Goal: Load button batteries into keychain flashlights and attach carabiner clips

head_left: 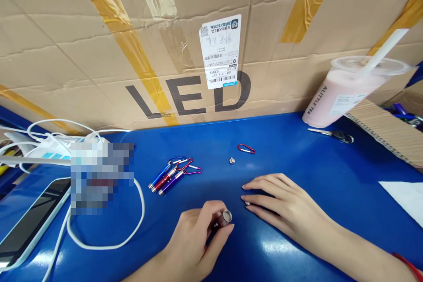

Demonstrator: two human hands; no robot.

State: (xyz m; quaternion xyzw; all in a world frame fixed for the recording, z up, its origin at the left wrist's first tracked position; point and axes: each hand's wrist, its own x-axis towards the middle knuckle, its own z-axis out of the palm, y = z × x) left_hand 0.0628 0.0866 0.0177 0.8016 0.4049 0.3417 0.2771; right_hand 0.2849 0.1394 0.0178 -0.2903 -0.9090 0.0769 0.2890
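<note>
My left hand (201,242) is wrapped round a small dark red flashlight tube (218,221), whose round silver-rimmed end (226,216) points up and to the right. Palm down on the right, my right hand (280,200) rests low over the blue table (280,141). Its thumb and fingertips close around a tiny silver piece (247,203), mostly hidden by them. Beyond that hand lie a small round silver cap (231,161) and a red carabiner clip (246,149). Blue (160,175), red (164,179) and purple (172,183) mini flashlights with clips lie side by side, left of centre.
A large cardboard box (185,53) walls off the back. At right stand a pink drink cup (343,94) with a straw, a key (330,134) and white paper (403,200). Leftward are a phone (33,220), a white cable (140,211) and a blurred-out patch (95,180).
</note>
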